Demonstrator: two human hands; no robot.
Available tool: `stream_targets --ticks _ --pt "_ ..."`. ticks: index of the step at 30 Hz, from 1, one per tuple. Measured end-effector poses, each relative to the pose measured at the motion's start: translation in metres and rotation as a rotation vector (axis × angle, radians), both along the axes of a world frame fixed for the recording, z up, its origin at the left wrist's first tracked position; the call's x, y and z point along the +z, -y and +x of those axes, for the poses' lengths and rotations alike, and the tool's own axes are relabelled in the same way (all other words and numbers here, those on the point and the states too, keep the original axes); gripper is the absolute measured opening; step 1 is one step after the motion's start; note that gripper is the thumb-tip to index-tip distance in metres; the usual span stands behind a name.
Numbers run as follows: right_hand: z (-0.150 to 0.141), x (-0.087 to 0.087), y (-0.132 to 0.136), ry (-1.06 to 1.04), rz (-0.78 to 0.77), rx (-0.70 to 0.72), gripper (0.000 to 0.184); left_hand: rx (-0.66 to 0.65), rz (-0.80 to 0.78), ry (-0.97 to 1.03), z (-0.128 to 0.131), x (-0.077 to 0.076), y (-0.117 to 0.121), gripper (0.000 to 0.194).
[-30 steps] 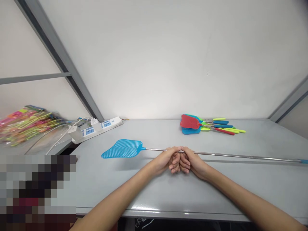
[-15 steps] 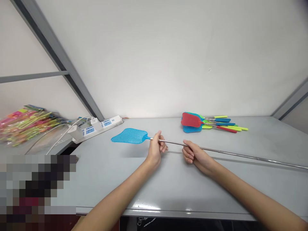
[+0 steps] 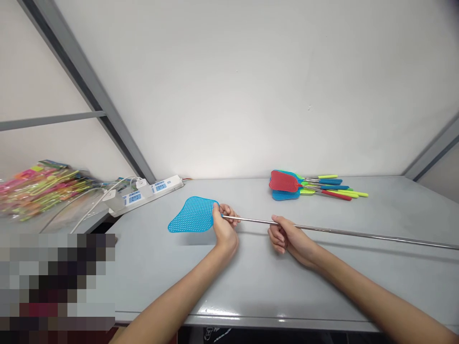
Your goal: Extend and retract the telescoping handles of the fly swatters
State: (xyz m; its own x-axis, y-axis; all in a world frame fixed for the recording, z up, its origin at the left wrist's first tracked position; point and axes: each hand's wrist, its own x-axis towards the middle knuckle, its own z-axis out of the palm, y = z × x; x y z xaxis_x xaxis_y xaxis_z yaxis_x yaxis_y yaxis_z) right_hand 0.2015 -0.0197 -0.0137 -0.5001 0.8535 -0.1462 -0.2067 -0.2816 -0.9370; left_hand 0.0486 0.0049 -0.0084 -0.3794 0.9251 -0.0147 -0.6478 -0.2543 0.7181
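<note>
Item 1: a blue plastic fly swatter point(image 3: 192, 215), centre of the frame, its long steel shaft point(image 3: 344, 230) running right past the frame edge. The shaft is gripped just below the head by the left hand point(image 3: 225, 227), fingers curled closed, and further along by the right hand point(image 3: 289, 240), fingers closed narrowly round it. Item 2: a pile of swatters point(image 3: 287, 185), far side of the bench point(image 3: 251, 286). Item 3: a white power strip point(image 3: 159, 187), upper left of the bench. Item 4: a multicoloured bundle in clear plastic point(image 3: 39, 193), far left.

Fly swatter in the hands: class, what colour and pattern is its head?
Swatter head: blue, a mesh of small holes, best seen in the head view.
</note>
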Motion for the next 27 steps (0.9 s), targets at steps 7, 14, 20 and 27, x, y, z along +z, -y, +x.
stream_targets --ticks 7,14,20,27 --pt "0.001 -0.002 0.003 -0.014 0.01 0.109 0.051 0.038 -0.065 0.011 0.01 -0.011 0.012 0.036" --pt "0.002 -0.002 0.005 -0.047 -0.044 0.172 0.054 0.04 -0.116 -0.018 0.015 -0.017 0.02 0.038" --pt "0.001 -0.003 0.006 -0.038 -0.039 0.195 0.057 0.013 -0.126 -0.008 0.019 -0.018 0.025 0.04" --pt "-0.001 -0.005 0.006 -0.052 -0.06 0.236 0.058 -0.01 -0.099 0.003 0.023 -0.018 0.03 0.041"
